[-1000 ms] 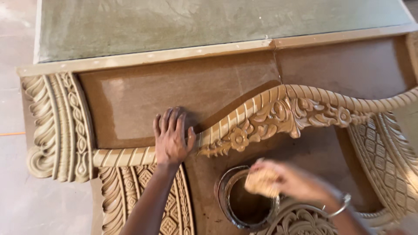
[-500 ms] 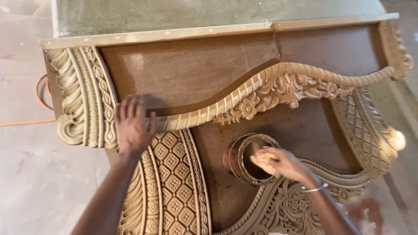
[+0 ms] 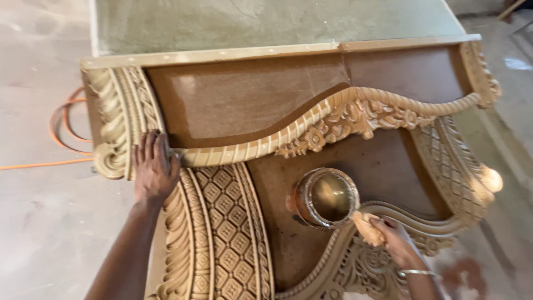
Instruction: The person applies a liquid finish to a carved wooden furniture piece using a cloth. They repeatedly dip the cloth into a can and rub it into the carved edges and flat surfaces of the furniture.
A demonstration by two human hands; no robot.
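A large carved wooden panel (image 3: 261,105) with rope-like mouldings, flower carvings and a lattice pattern lies flat before me. My left hand (image 3: 152,166) rests flat, fingers spread, on the carved left edge of it. My right hand (image 3: 394,236) grips a small tan wad of cloth (image 3: 367,228) just to the right of a round tin (image 3: 325,197) of brownish liquid that stands on the dark middle of the panel. A metal bangle sits on my right wrist.
An orange cable (image 3: 61,139) loops on the grey concrete floor (image 3: 44,222) to the left. A greenish slab (image 3: 266,22) lies beyond the panel's far edge. A pale rounded knob (image 3: 491,179) shows at the panel's right edge.
My left hand has slid leftwards along the moulding to the carved left edge. My right hand has lifted the cloth out of the tin and now holds it beside the rim.
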